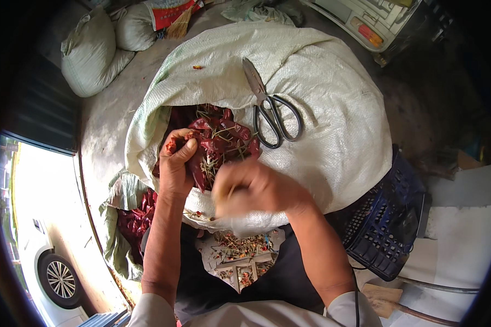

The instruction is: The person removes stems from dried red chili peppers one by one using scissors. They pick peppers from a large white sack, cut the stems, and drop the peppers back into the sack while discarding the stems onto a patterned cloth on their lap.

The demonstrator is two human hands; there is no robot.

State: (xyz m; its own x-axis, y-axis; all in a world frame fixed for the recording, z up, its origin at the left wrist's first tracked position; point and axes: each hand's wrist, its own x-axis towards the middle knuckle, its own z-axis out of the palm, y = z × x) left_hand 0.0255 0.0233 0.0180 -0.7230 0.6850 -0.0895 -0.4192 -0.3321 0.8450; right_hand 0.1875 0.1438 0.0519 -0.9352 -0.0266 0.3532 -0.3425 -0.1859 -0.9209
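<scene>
A big white woven sack [338,125] lies in front of me, its mouth showing dark red dried chili peppers [234,132] with thin pale stems. At the left of that mouth, my left hand [175,166] is closed, thumb against fingers, on a dried chili [171,145] whose red skin shows between them. My right hand [256,188] is over the sack's near edge, smeared by motion; its fingers curl inward, but whether they hold anything cannot be made out. Black-handled scissors [270,106] rest on top of the sack, beyond my right hand, blades pointing away.
A smaller greenish sack [120,191] of red chilies stands at the left. Below, stem scraps [240,245] litter the floor by a wooden frame [237,267] between my legs. A dark blue plastic crate [384,218] is at the right; full white sacks [90,54] stand far left.
</scene>
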